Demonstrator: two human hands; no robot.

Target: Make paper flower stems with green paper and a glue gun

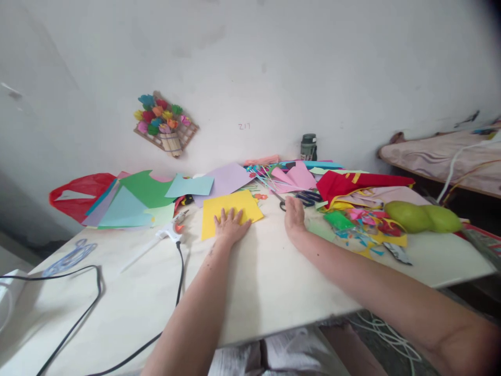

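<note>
My left hand (pixel 230 225) lies flat with spread fingers on a square sheet of yellow paper (pixel 251 204), pressing it to the table. To the right, my right hand (pixel 295 215) rests on its edge on the tabletop, fingers stretched forward and holding nothing that I can see. Just beyond its fingertips are scissors (pixel 281 202) with a dark handle, partly hidden by the hand; whether they touch cannot be made out. A second dark-handled pair of scissors (pixel 311 197) lies right behind. Small orange paper flowers (pixel 260 197) sit past the yellow sheet.
A white glue gun (pixel 170 230) with a black cord (pixel 181 266) stands left. Coloured sheets (pixel 135 193) lie behind it. On the right are a red cloth-like piece (pixel 352 184), paper scraps (pixel 362 240) and green fruit-like objects (pixel 422 216). A dark bottle (pixel 309 147) stands by the wall.
</note>
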